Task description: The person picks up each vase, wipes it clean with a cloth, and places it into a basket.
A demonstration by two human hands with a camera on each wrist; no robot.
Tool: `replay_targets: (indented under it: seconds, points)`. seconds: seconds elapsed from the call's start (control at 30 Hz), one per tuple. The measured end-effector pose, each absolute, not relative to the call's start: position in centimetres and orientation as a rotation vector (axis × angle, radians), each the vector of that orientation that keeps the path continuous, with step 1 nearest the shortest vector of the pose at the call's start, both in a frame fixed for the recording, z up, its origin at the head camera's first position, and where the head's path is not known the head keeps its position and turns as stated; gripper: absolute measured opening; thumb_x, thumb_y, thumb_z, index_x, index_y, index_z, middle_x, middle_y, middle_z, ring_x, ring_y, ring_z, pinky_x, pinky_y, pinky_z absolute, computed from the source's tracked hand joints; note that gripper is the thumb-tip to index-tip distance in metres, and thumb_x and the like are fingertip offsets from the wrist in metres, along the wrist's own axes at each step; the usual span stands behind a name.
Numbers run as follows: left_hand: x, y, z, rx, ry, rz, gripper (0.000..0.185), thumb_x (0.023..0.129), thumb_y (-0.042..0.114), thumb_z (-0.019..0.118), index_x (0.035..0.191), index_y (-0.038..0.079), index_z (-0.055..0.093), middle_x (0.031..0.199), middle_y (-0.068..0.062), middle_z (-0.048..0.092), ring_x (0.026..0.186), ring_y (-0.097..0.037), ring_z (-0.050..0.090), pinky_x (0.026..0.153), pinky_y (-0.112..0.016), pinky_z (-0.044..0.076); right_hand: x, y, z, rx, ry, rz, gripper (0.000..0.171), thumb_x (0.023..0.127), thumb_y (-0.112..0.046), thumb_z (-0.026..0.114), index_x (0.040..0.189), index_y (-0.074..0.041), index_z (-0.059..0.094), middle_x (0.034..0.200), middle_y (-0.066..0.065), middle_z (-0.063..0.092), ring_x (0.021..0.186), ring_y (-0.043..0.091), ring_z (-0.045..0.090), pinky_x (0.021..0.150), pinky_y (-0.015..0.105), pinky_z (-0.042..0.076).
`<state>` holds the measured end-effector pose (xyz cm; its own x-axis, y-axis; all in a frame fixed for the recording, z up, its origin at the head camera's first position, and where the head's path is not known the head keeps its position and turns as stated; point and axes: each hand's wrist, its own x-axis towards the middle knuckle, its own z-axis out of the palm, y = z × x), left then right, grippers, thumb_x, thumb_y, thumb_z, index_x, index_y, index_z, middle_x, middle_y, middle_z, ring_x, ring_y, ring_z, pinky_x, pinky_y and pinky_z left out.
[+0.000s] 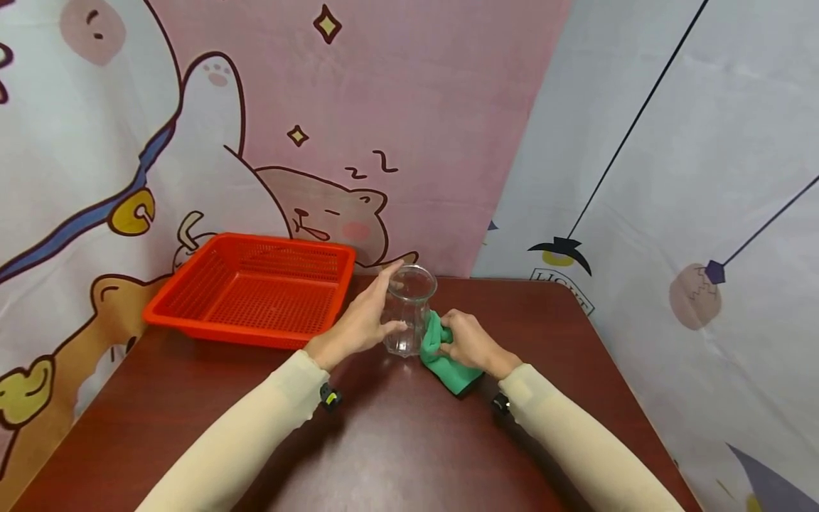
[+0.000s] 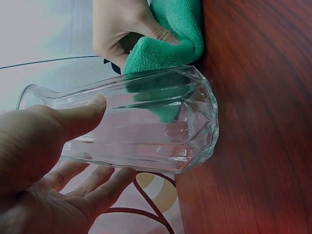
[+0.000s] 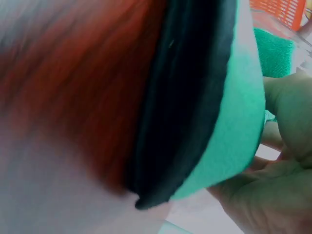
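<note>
Glass is the centre of it: a clear faceted glass pitcher (image 1: 408, 311) with a small pouring lip stands upright on the dark red-brown table (image 1: 397, 441), near the table's far edge and just right of the orange basket (image 1: 256, 288). The left hand (image 1: 365, 320) cups its left side; in the left wrist view the thumb (image 2: 78, 119) lies along the ribbed wall and the fingers (image 2: 97, 183) curl loosely round the far side, so the hand holds the pitcher without squeezing it hard. On the other side, the right hand (image 1: 470, 341) grips a folded green cloth (image 1: 448, 359), fingers bunched into it, and presses the fold against the pitcher's lower wall; through the glass the green shows touching it. The right wrist view is mostly blur, with only cloth and a bit of palm to make out.

Judging from this, wiping the outside is the work in hand. Doing it well probably means keeping the left hand firm and low enough that the pitcher cannot tip toward the basket under the cloth's push, and keeping the base flat on the table. The facets would likely want strokes running along the ribs, with the left hand turning the glass a little at a time.

Behind the table hang cartoon-printed backdrops (image 1: 397, 107), pink and pale grey.
</note>
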<state>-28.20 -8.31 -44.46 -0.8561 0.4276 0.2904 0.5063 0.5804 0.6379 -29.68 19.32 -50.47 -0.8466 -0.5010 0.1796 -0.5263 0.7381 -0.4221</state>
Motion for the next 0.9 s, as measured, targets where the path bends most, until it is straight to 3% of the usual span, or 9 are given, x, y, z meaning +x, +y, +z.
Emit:
replay_targets:
  seconds: [0.2, 0.37, 0.7, 0.9]
  points:
    - [-28.48, -8.48, -44.18, -0.795, -2.687, -1.138, 0.125, 0.094, 0.007, 0.099, 0.186, 0.024, 0.016, 0.165, -0.018, 0.061, 0.142, -0.042, 0.073, 0.118, -0.057, 0.063, -29.78, 18.98, -50.1, 0.733, -2.898, 0.854, 0.034, 0.092, -0.011, 0.099, 0.123, -0.003, 0.086, 0.125, 0.014, 0.082, 0.115, 0.027, 0.076, 0.1, 0.046, 0.065]
    - [-28.44, -8.49, -44.12, -0.782, -2.699, -1.147, 0.125, 0.095, 0.007, 0.098, 0.186, 0.026, 0.016, 0.167, -0.018, 0.059, 0.143, -0.041, 0.072, 0.118, -0.057, 0.063, -29.61, 18.89, -50.12, 0.647, -2.931, 0.947, 0.04, 0.097, -0.007, 0.095, 0.134, 0.003, 0.082, 0.14, 0.023, 0.08, 0.129, 0.035, 0.076, 0.107, 0.05, 0.066]
    - [-27.95, -8.4, -44.45, -0.776, -2.716, -1.166, 0.126, 0.096, 0.007, 0.097, 0.187, 0.028, 0.013, 0.171, -0.018, 0.056, 0.146, -0.042, 0.071, 0.12, -0.058, 0.062, -29.17, 19.16, -50.54, 0.619, -2.936, 0.966, 0.046, 0.097, -0.003, 0.09, 0.142, 0.004, 0.079, 0.145, 0.026, 0.079, 0.137, 0.04, 0.075, 0.112, 0.054, 0.064]
    - [-27.79, -8.44, -44.26, -0.779, -2.723, -1.163, 0.126, 0.096, 0.007, 0.097, 0.187, 0.028, 0.013, 0.175, -0.018, 0.054, 0.148, -0.044, 0.07, 0.122, -0.059, 0.061, -29.15, 19.27, -50.42, 0.625, -2.914, 1.058, 0.045, 0.098, -0.001, 0.089, 0.142, -0.001, 0.081, 0.139, 0.02, 0.082, 0.124, 0.031, 0.079, 0.103, 0.048, 0.067]
